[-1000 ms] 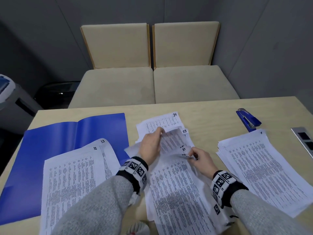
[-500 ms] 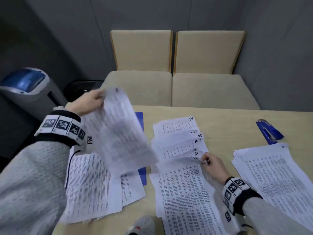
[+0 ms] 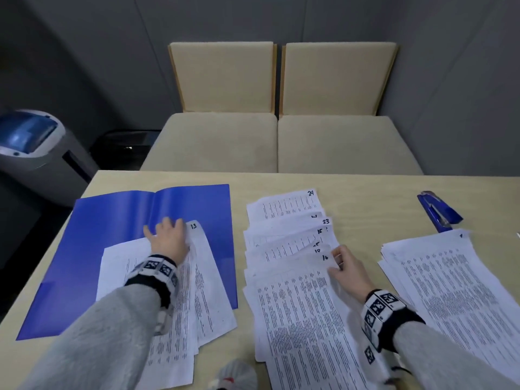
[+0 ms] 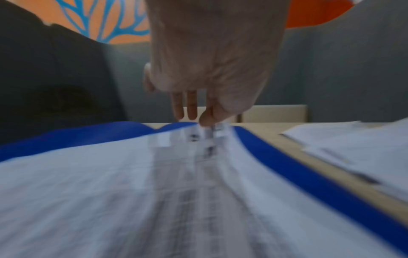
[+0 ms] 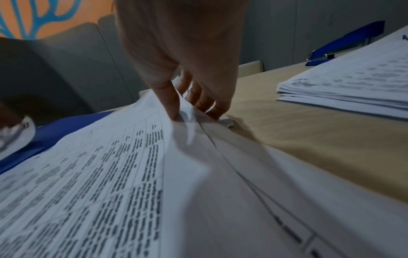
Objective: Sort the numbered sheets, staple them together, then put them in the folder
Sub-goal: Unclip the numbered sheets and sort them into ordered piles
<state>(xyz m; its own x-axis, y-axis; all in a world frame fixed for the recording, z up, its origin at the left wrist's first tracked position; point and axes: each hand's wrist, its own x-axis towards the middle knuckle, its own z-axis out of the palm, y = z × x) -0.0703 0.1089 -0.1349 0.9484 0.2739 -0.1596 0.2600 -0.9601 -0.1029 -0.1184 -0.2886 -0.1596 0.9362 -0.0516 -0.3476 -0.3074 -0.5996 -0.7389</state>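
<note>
Blue open folder (image 3: 118,220), sheets (image 3: 180,299) on it, left hand (image 3: 168,240) atop

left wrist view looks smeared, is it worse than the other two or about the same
Worse: in the left wrist view the sheets under the left hand streak with motion blur; the right wrist view keeps print readable near the right hand, soft at the edges; the head view is sharpest, though the blue stapler is slightly smeared.

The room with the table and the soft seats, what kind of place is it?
Probably a small office meeting booth. A pale wooden table holds stacks of printed sheets, an open blue folder and a blue stapler. Two beige padded seats stand against grey walls, with a grey machine nearby.
</note>
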